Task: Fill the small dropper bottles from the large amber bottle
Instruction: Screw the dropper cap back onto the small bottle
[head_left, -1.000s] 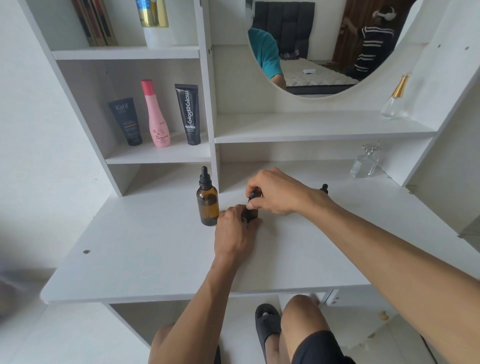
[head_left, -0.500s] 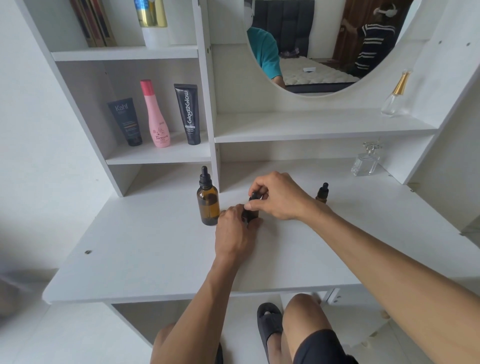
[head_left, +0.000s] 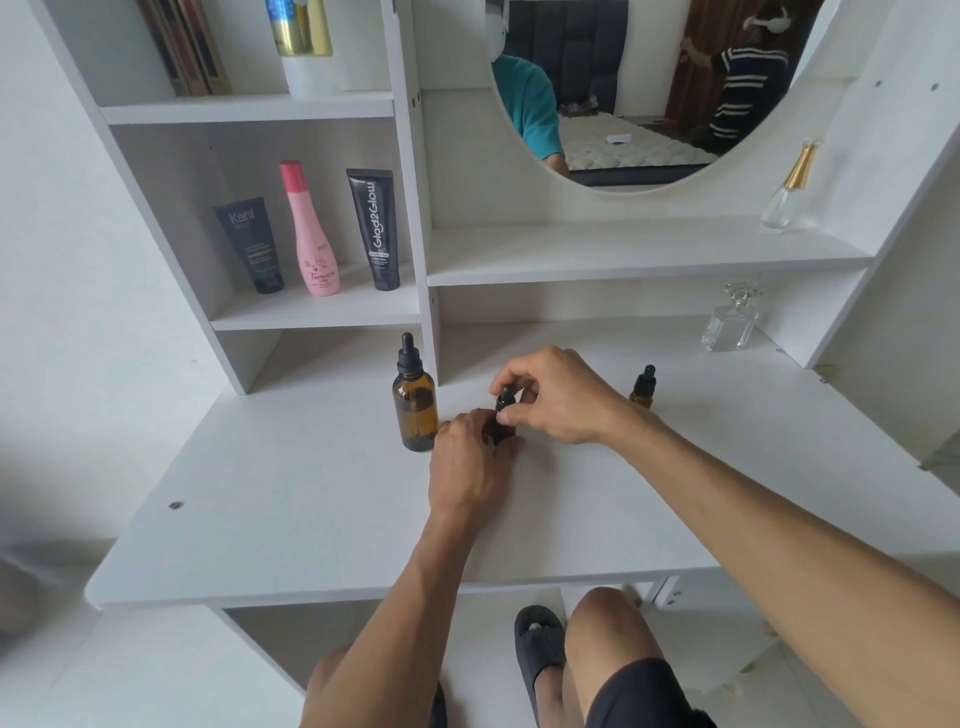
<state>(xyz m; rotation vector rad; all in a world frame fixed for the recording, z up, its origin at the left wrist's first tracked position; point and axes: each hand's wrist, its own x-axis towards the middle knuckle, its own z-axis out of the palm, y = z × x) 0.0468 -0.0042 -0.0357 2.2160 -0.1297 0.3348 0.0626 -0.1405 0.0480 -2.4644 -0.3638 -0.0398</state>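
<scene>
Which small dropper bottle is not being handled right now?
On the white desk, look right of both hands, below the clear perfume bottle. The small amber dropper bottle stands alone there, untouched, far shorter than the large amber bottle.

One large amber glass dropper bottle (head_left: 414, 410), two small dark dropper bottles (head_left: 504, 415) (head_left: 643, 388), two clear glass perfume bottles (head_left: 731, 321) (head_left: 785, 193), two black tubes (head_left: 251, 244) (head_left: 375, 227), one pink plastic bottle (head_left: 310, 234).

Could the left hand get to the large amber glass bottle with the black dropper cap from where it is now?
Probably yes. The large amber glass bottle stands upright just beside the left hand with nothing between them, but that hand grips the small dark dropper bottle and would have to let go first.
</scene>
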